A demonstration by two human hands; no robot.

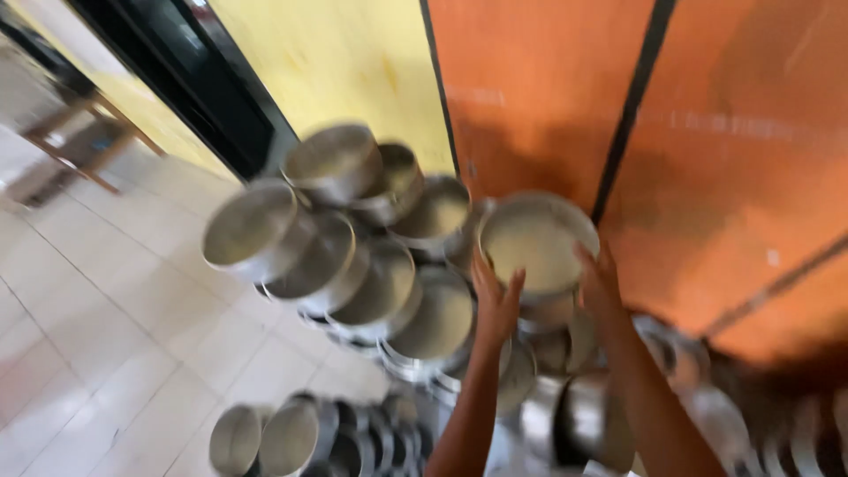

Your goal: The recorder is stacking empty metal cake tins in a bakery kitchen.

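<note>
Orange wall (733, 177) behind, steel pot (536, 243) between both hands — left hand (495, 300), right hand (601, 287).

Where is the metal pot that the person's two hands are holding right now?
The pot sits right of centre in the head view, between the left hand and right hand, atop the stacked pots against the orange wall.

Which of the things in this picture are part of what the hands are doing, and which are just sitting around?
In hand:
- left hand and right hand, one on each side of the top pot
- stacked pots beside it, in the same pile

Just sitting around:
- row of pots on the floor
- wooden stool at far left
- dark doorway
- orange wall
</note>
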